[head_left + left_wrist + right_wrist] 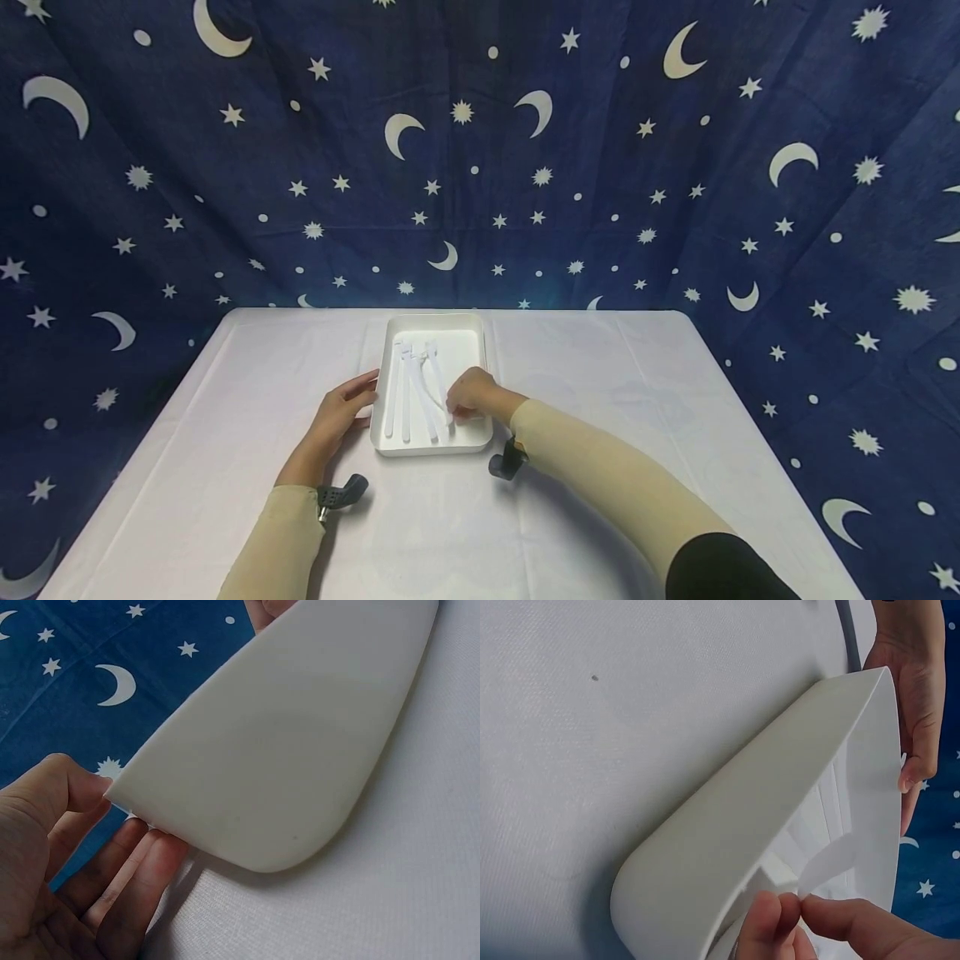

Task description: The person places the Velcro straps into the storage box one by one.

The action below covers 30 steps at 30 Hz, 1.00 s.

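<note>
A shallow white tray (431, 450) holds several thin white strips (406, 408), each with a small wider end toward the far side. My left hand (335, 421) touches the tray's left wall from outside, its fingers fairly straight; in the left wrist view the fingertips (146, 825) meet the wall near the rim. Over the tray's near right part, my right hand (476, 394) pinches a flat white strip (829, 859) between thumb and fingers. That strip curves up off the tray floor in the right wrist view. What the strips are for cannot be read from their shape.
A white cloth covers the table (615, 375) around the tray. Behind it hangs a dark blue curtain (480, 150) with moons and stars. Black wrist mounts (341, 493) stick out beneath both wrists, close to the tray's near corners.
</note>
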{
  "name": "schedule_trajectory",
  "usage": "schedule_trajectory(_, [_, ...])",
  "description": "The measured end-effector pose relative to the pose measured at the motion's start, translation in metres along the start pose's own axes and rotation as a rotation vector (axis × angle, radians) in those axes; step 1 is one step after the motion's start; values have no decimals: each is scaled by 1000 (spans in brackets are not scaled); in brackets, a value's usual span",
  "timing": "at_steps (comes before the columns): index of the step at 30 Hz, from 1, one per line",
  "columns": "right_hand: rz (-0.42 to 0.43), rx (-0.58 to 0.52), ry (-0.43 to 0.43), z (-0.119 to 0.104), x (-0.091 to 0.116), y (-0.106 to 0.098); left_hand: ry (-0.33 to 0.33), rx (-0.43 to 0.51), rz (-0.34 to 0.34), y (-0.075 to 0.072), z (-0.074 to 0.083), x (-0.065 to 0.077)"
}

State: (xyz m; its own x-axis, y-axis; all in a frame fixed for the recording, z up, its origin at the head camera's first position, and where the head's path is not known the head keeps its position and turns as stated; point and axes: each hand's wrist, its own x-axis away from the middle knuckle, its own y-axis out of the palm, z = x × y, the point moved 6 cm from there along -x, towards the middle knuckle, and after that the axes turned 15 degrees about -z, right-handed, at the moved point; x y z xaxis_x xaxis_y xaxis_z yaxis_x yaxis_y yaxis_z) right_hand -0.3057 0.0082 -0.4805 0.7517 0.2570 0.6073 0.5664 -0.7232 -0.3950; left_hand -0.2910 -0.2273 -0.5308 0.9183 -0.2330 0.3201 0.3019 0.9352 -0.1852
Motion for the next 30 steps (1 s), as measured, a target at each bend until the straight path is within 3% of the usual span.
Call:
schedule_trajectory(11, [7,67,16,0,-2,1,3,13,-1,-1,-1,0])
schedule_trajectory(18, [34,195,-50,-5,4,-4,-5,6,8,-4,-3,2])
schedule_trajectory(30, [-89,-123,-149,-1,17,-20,-20,16,15,-9,-7,2])
